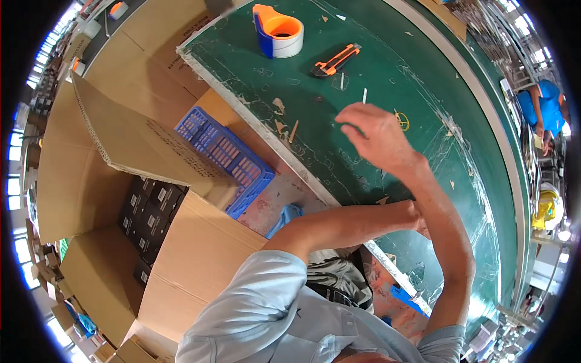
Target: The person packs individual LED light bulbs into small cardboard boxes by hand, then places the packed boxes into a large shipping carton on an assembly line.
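My right hand hovers over the green tabletop, its fingers curled and their tips turned away from view. A short white stick juts out right at its knuckles; I cannot tell if the fingers grip it. My arms cross. Reaching to the right, my left arm ends at my left hand, whose fingers are hidden behind my right forearm. Beyond the right hand lie an orange and black utility knife and an orange and blue tape dispenser. A yellow ring lies just beside the right hand.
To the left stands an open cardboard box with black boxes inside. Between it and the table is a blue plastic crate. Paper scraps lie near the table edge. A person in blue is at the far right.
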`<state>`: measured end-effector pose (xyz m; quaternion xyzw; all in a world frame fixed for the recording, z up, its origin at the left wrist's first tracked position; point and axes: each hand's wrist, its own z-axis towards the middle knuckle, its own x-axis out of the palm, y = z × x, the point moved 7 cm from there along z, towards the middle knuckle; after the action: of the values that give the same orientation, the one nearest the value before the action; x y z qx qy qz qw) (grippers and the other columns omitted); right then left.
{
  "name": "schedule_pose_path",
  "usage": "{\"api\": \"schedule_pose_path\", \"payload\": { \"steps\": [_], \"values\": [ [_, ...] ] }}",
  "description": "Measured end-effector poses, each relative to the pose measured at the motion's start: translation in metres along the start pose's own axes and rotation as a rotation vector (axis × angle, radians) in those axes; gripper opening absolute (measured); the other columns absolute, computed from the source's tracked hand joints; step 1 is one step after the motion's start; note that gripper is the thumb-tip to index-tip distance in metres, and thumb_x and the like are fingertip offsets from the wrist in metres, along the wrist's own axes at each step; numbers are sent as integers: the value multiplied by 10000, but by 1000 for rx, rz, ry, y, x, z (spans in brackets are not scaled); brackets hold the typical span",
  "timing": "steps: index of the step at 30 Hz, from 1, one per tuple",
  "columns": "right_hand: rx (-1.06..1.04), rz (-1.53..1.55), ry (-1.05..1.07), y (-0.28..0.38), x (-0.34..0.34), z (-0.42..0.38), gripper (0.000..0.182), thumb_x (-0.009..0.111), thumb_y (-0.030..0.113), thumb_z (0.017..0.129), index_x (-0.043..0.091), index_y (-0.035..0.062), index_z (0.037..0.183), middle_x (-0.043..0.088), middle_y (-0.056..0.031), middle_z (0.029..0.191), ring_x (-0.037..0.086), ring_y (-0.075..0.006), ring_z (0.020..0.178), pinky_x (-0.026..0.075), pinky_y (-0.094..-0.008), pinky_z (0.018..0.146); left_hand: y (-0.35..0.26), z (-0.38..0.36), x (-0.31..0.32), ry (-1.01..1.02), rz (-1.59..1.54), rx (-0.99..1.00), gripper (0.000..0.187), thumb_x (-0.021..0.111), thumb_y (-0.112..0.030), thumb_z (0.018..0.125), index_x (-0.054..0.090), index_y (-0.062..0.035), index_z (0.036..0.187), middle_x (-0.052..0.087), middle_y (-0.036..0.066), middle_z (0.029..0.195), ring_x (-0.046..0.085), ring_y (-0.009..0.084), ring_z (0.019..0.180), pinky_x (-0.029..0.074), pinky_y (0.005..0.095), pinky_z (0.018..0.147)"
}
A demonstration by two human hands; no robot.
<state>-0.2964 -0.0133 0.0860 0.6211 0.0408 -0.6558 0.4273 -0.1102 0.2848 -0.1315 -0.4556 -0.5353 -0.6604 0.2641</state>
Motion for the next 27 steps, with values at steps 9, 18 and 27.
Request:
{"api": "schedule_pose_path", "payload": {
  "steps": [9,18,27],
  "values": [
    [-432,-136,25,84,78,21,317,718,25,795,698,35,1112,652,-148,1353,634,-342,1283,607,-432,976,33,-80,110,-44,2250,-452,247,625,-399,1004,665,-159,1050,696,51,1065,605,181,1119,462,392,991],
    [-348,-285,153,18,71,49,265,728,12,753,698,50,1013,685,-89,1237,674,-306,1162,620,-404,913,35,-98,80,-420,3007,844,239,622,-381,1033,667,-158,1107,698,66,1149,595,164,1163,473,374,1012],
    [217,-342,-398,-146,-70,28,228,663,22,896,783,66,1084,764,-143,1194,736,-328,1085,595,-427,944,71,-127,149,-208,2905,1499,253,705,-184,910,703,-125,1156,732,80,1198,653,263,1172,516,447,1009]
  ]
}}
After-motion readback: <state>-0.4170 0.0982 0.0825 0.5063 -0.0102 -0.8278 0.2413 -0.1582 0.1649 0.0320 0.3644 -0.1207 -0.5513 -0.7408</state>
